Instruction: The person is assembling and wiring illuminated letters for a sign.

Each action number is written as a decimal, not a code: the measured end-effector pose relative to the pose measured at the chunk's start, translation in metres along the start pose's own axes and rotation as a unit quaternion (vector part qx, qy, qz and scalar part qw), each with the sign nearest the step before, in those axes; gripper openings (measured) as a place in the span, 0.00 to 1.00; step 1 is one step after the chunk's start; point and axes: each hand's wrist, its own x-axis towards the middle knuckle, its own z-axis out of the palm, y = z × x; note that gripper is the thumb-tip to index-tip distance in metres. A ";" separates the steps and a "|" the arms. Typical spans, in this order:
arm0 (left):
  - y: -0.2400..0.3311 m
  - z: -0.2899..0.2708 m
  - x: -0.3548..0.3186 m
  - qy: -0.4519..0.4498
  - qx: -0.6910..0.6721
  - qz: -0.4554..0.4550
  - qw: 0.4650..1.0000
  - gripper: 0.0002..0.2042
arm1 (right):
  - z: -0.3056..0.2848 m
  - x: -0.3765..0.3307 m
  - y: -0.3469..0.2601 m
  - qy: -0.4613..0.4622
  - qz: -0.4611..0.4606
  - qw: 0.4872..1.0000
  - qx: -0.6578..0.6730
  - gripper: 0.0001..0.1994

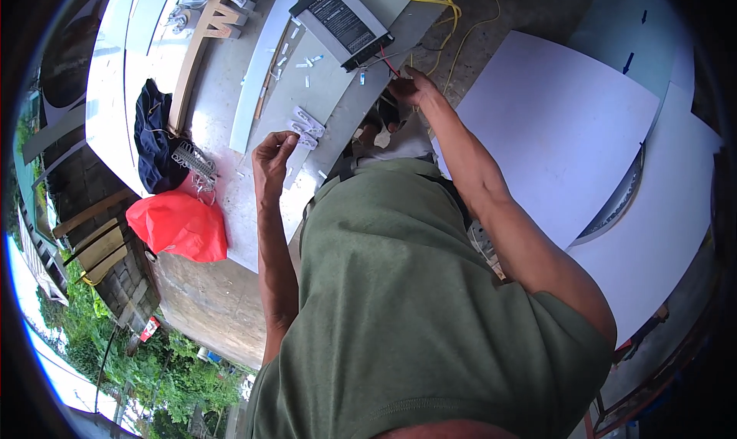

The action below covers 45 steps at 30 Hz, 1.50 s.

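Note:
My left hand point(274, 162) is over the bench, its thumb and forefinger pinched together. Whatever lies between those fingertips is too small to make out. Just beside them sit small white cut-out pieces point(306, 129), tilted on the grey bench top. My right hand point(413, 88) is past the bench's right edge with its fingers curled around a red wire point(391, 64). That wire runs from the end of a black and silver power supply box point(343, 24), which lies on the bench beyond my hands.
Small white and blue bits point(309, 61) are scattered over the bench. Long strips and a W-shaped letter point(220, 22) lie at the left, with dark cloth point(153, 132) and a red bag point(180, 222) nearer. Large white sheets point(549, 124) stand right; yellow cable point(453, 9) trails beyond the bench.

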 end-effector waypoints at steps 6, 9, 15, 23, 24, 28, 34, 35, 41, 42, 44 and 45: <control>0.003 -0.001 -0.012 0.016 0.005 -0.029 0.999 0.08 | -0.009 0.060 -0.014 -0.085 0.057 0.990 0.093 0.13; 0.000 0.000 -0.010 0.016 -0.013 -0.023 1.000 0.08 | -0.032 0.056 -0.022 -0.066 0.027 0.973 0.219 0.10; -0.001 -0.008 -0.004 0.066 -0.039 0.040 0.996 0.11 | -0.082 -0.008 -0.052 -0.010 -0.179 0.961 0.211 0.07; 0.011 -0.039 0.015 0.067 -0.106 0.071 0.990 0.12 | -0.037 -0.153 -0.060 -0.063 -0.419 0.906 0.010 0.10; 0.011 -0.042 0.016 0.064 -0.112 0.069 0.989 0.12 | -0.020 -0.173 -0.054 -0.076 -0.466 0.879 -0.063 0.12; 0.007 -0.046 0.016 0.053 -0.134 0.073 0.987 0.13 | 0.052 -0.247 -0.016 -0.138 -0.557 0.766 -0.290 0.16; 0.002 -0.040 0.007 0.064 -0.160 0.071 0.983 0.13 | 0.146 -0.278 0.074 -0.198 -0.504 0.677 -0.498 0.17; 0.003 -0.040 0.004 0.077 -0.168 0.076 0.980 0.13 | 0.159 -0.276 0.088 -0.215 -0.486 0.651 -0.542 0.17; 0.004 -0.036 -0.007 0.104 -0.162 0.082 0.978 0.12 | 0.212 -0.256 0.143 -0.267 -0.392 0.568 -0.673 0.13; 0.004 -0.034 -0.007 0.110 -0.165 0.081 0.977 0.12 | 0.217 -0.253 0.147 -0.267 -0.387 0.553 -0.688 0.13; 0.005 -0.032 -0.006 0.132 -0.167 0.086 0.973 0.12 | 0.228 -0.244 0.155 -0.269 -0.370 0.534 -0.711 0.13; 0.004 -0.030 -0.007 0.137 -0.162 0.085 0.974 0.12 | 0.231 -0.240 0.158 -0.267 -0.361 0.525 -0.723 0.13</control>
